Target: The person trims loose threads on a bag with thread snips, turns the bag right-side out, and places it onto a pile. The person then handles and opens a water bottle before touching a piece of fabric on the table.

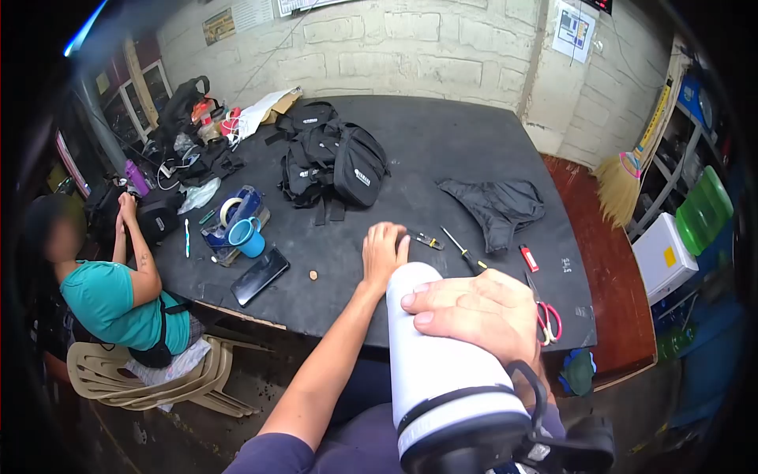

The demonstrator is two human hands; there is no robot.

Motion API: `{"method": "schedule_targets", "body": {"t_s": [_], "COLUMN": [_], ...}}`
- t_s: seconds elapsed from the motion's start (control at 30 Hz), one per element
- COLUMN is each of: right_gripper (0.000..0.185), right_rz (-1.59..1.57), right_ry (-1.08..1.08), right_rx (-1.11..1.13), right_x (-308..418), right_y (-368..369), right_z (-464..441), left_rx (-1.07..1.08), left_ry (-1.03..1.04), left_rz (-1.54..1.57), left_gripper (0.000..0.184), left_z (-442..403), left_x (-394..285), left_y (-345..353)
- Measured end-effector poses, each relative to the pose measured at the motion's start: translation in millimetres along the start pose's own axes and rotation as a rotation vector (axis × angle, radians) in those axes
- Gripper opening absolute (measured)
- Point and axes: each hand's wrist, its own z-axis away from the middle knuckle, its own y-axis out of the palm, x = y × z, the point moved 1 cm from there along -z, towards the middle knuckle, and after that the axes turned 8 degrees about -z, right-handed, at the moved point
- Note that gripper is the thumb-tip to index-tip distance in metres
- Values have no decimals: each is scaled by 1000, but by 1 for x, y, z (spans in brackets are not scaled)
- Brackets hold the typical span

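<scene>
My right hand (483, 314) is wrapped round a white bottle (442, 359) with a black lid and loop, close to the camera and tilted with its base away from me. On the black table (466, 130), my left hand (383, 251) lies palm down with its fingers stretched out. Beside its fingertips are pliers (428, 240) with yellow and black parts; whether the fingers touch them I cannot tell. A screwdriver (463, 249), red-handled scissors (548, 322), a small red item (528, 257) and a black fabric piece (499, 208) lie to the right.
Black bags (335, 162) stand at the table's middle back. Left are a blue mug (246, 237), a tape dispenser (229, 213) and a phone (260, 276). A person in a teal shirt (106, 296) sits at the left edge. A broom (620, 186) leans at right.
</scene>
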Motion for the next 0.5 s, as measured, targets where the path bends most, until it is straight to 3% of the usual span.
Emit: {"method": "schedule_targets", "body": {"t_s": [0.13,0.3,0.5], "right_gripper": [30,28,29], "right_rz": [235,245,322], "right_ry": [-200,-314,-487], "right_rx": [22,-133,-236], "right_x": [2,4,3], "right_y": [-10,-15,-18], "right_z": [-20,-45,-61], "left_rx": [32,138,227], "left_ry": [-73,-133,-111], "left_rz": [19,-42,-30], "left_gripper": [26,32,34], "left_z": [12,14,11], "left_x": [8,43,35], "left_y": [8,36,21]}}
